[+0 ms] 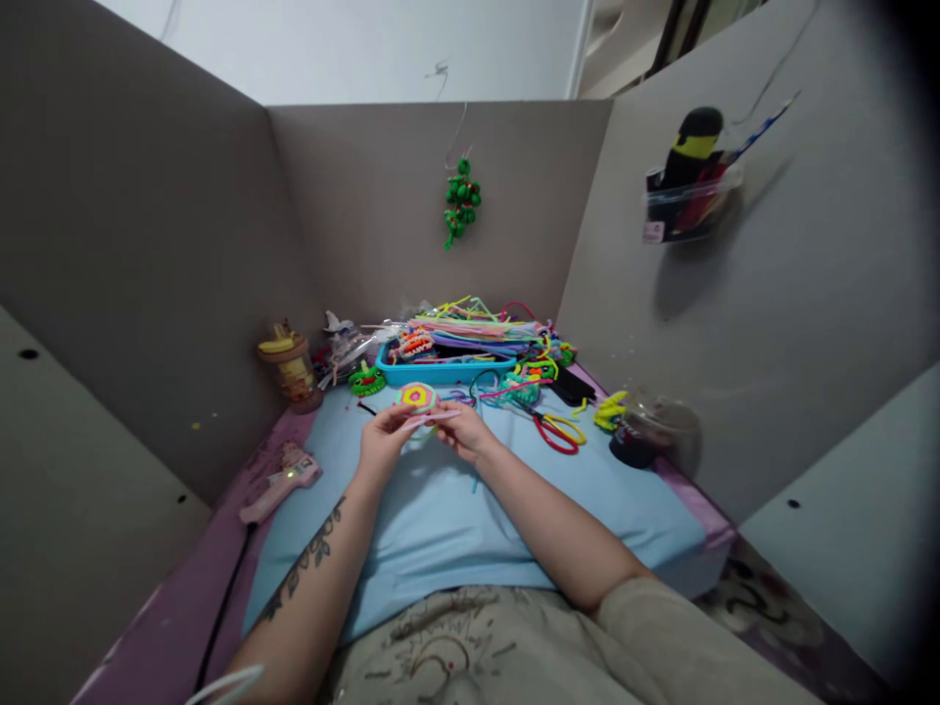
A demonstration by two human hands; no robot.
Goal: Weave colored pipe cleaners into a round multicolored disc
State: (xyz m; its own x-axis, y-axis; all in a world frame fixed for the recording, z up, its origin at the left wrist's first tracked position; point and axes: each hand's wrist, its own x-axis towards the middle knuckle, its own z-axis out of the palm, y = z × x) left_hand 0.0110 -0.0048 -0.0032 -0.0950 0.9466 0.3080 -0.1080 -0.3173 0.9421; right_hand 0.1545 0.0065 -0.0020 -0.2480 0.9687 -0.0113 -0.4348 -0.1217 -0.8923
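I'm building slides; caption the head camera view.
Left hand and right hand with a colourful disc and pink strip, over blue cloth.

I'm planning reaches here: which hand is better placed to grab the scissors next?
Probably the right hand. The scissors lie off to the right, nearer to it than to the left hand. Both hands are at the pink strip, so the right may need to free itself first.

I'm seeing room over the blue cloth [441,539] between the 2 forearms [558,519]; a blue tray [445,374] is blocking the far side, scissors [541,421] and cup [634,444] the right, a glue gun [289,480] the left.
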